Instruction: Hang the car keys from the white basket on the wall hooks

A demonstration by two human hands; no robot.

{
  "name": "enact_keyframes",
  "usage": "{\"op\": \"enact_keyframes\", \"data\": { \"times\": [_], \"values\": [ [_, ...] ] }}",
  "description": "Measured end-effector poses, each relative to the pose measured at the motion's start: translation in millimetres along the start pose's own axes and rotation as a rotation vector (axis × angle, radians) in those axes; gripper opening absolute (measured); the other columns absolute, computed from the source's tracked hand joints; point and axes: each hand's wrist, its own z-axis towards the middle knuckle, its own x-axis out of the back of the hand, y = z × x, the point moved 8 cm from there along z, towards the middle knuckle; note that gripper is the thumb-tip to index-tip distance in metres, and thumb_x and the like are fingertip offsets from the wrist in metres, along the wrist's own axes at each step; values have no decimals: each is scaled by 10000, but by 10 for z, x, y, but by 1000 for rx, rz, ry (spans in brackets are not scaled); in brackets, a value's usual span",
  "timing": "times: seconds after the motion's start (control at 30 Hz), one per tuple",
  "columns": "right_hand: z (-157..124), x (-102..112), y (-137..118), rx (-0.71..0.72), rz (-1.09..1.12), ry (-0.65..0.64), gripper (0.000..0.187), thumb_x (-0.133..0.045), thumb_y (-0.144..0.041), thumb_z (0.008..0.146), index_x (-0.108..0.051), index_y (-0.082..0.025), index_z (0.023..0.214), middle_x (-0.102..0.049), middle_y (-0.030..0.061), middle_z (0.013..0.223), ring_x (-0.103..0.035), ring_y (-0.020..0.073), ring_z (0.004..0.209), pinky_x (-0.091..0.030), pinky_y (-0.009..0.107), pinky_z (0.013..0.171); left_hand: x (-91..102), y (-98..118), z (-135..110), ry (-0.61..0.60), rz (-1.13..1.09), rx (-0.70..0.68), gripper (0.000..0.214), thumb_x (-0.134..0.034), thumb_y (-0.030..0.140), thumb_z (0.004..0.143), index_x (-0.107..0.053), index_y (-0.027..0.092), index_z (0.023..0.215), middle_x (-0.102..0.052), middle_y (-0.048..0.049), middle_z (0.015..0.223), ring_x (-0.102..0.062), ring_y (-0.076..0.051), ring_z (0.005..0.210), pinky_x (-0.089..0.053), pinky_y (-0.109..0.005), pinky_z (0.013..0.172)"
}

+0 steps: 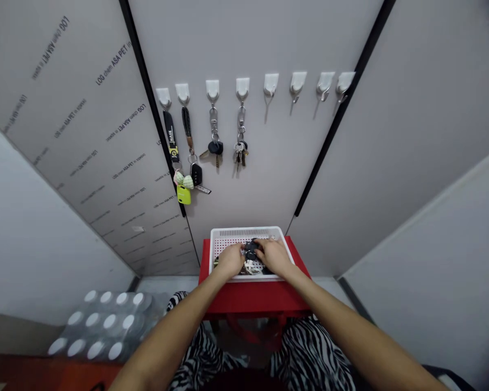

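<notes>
Inside a white plastic basket (285, 243), both my hands are at a bunch of dark-headed keys (251, 250). My left hand (231, 260) has its fingers curled in and pinches the bunch from the left. From the right, my right hand (274, 255) closes its thumb and fingers on the same bunch, partly covering it. Below the hands, more silvery keys (250, 267) lie on the basket floor. Some of the basket's contents are hidden under my hands. The basket sits on a red stool (248, 298) close to the wall.
White hooks line the wall panel. A black lanyard (170, 133) with a green tag, a car key (196, 174) on a strap and two key bunches (215, 147) hang on the left ones. Bare hooks (298, 82) are on the right. Shrink-wrapped bottles (101, 326) stand at lower left.
</notes>
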Motion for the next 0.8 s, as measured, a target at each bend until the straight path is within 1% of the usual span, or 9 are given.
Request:
{"op": "enact_keyframes", "data": {
  "times": [0.1,0.2,0.27,0.33,0.47,0.57,0.67,0.73,0.8],
  "values": [
    [1,-21,-3,13,41,7,261,-396,-234,671,-519,-207,901,-587,48,800,-484,187,788,-290,301,698,30,8,-16,11,10,1,293,-380,166,635,-486,174,908,-570,-73,841,-504,-163,779,-357,-242,657],
    [-14,-60,-9,58,191,-1,276,-354,-211,685,-509,-197,913,-590,25,766,-501,140,718,-322,251,669,51,-17,-32,20,10,33,289,-386,180,632,-485,188,903,-572,-68,828,-506,-169,764,-359,-247,638],
    [-23,-67,0,65,250,5,280,-344,-207,681,-515,-184,902,-588,25,767,-502,125,691,-331,235,656,52,-49,-38,15,5,65,272,-383,186,634,-496,194,881,-574,-61,809,-510,-165,741,-361,-244,621],
    [-29,-68,-19,79,231,-4,268,-370,-207,654,-538,-184,860,-587,27,770,-494,135,705,-326,246,665,54,-69,-40,12,-5,74,261,-381,182,633,-505,196,863,-577,-54,794,-512,-156,723,-360,-234,610],
    [-47,-65,-101,115,137,-57,221,-417,-197,600,-573,-191,756,-588,28,708,-475,168,731,-300,290,692,84,-69,-50,11,-25,41,250,-381,176,632,-513,194,843,-583,-46,771,-513,-146,709,-358,-220,598],
    [-51,-35,-91,96,169,-33,212,-390,-179,609,-573,-176,717,-576,38,664,-477,155,675,-312,282,665,108,-67,-63,9,-32,30,243,-377,174,633,-519,186,830,-584,-46,758,-513,-144,696,-359,-220,596],
    [-36,-20,4,50,338,32,193,-379,-176,616,-554,-163,696,-555,30,642,-474,130,624,-332,254,623,114,-71,-60,19,-55,18,237,-376,170,633,-523,179,818,-582,-42,739,-512,-145,687,-362,-230,606],
    [-20,-27,110,-18,512,75,168,-380,-196,621,-529,-157,689,-530,12,602,-465,115,578,-343,239,587,103,-66,-45,31,-102,-8,230,-378,178,637,-521,172,817,-579,-38,728,-510,-142,680,-367,-234,612],
    [-7,-30,201,-89,699,116,146,-395,-222,617,-503,-153,686,-496,-8,560,-447,101,531,-348,229,552,95,-36,-28,46,-193,-58,233,-386,189,641,-512,162,835,-575,-34,737,-507,-131,686,-374,-229,628]
  ]
}}
